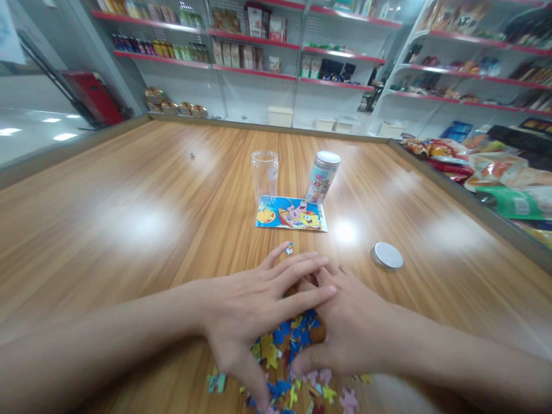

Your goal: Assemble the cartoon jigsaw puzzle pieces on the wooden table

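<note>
My left hand [263,305] lies flat with fingers stretched out over a pile of colourful jigsaw pieces [284,351] near the table's front edge. My right hand [349,322] rests beside it on the same pile, fingers spread and partly tucked under the left fingers. Neither hand grips anything. One loose piece [289,249] lies just beyond the left fingertips. Further off lies a cartoon picture card [291,214]. Behind the card stand a clear empty tube [264,173] and a printed tube with a silver lid [322,177].
A round silver lid [387,255] lies on the wooden table [129,218] right of my hands. Snack packets [495,172] are heaped along the right edge. Shop shelves [259,63] with goods line the back wall.
</note>
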Demonstrator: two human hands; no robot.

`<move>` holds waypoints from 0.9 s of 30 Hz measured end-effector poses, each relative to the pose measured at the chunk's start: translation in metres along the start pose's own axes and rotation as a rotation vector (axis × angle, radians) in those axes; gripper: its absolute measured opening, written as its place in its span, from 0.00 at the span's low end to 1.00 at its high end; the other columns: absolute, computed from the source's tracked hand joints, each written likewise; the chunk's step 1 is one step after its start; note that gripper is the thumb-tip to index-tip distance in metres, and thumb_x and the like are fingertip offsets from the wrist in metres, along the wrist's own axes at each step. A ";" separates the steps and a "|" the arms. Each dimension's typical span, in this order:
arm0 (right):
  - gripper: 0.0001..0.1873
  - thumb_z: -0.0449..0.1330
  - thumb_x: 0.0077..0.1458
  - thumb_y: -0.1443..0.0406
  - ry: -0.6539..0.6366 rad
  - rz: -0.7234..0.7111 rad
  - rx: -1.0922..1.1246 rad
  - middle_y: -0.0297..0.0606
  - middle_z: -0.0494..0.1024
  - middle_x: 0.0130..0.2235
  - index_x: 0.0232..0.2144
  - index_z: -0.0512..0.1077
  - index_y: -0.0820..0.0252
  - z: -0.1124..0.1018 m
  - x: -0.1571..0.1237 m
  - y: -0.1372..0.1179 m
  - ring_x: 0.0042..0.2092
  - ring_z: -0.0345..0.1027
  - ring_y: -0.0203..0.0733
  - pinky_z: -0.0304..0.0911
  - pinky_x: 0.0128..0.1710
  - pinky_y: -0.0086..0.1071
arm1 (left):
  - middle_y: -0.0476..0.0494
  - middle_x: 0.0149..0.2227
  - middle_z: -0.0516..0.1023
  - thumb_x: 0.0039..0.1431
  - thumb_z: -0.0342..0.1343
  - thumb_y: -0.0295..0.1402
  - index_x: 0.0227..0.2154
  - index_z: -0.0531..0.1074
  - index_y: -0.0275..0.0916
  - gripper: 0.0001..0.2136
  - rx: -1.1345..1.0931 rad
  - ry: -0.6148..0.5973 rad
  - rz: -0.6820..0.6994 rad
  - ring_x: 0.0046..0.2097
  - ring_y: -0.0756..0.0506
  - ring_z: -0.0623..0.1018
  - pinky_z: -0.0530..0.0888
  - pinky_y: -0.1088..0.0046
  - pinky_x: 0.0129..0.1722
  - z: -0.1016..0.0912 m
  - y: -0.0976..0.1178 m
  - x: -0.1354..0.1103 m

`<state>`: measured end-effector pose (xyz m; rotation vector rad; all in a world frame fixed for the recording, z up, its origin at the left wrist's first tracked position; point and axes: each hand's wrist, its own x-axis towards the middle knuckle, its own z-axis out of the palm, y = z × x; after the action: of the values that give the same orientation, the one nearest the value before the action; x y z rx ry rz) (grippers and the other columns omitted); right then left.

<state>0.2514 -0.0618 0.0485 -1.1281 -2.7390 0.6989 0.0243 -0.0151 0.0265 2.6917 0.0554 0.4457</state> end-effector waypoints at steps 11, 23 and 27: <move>0.16 0.65 0.57 0.58 0.173 0.067 -0.151 0.51 0.75 0.43 0.44 0.75 0.62 0.000 -0.014 -0.019 0.46 0.68 0.57 0.66 0.44 0.49 | 0.24 0.74 0.38 0.40 0.70 0.61 0.72 0.45 0.43 0.61 0.017 -0.138 -0.134 0.71 0.15 0.43 0.47 0.23 0.63 -0.037 -0.009 -0.010; 0.22 0.57 0.67 0.51 0.066 -0.377 -0.298 0.41 0.80 0.40 0.56 0.71 0.53 0.034 -0.003 -0.039 0.41 0.72 0.50 0.65 0.38 0.41 | 0.18 0.72 0.42 0.42 0.72 0.54 0.73 0.39 0.36 0.63 0.100 -0.246 -0.272 0.71 0.16 0.39 0.45 0.25 0.64 -0.040 0.001 -0.016; 0.16 0.56 0.68 0.54 0.088 -0.395 -0.203 0.40 0.80 0.38 0.48 0.76 0.57 0.032 -0.003 -0.036 0.41 0.72 0.47 0.64 0.39 0.39 | 0.16 0.72 0.36 0.39 0.73 0.54 0.73 0.35 0.37 0.67 0.082 -0.311 -0.297 0.71 0.15 0.37 0.44 0.26 0.64 -0.038 0.002 -0.016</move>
<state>0.2222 -0.0982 0.0367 -0.5925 -2.8742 0.3185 -0.0025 -0.0042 0.0556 2.7374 0.3845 -0.0668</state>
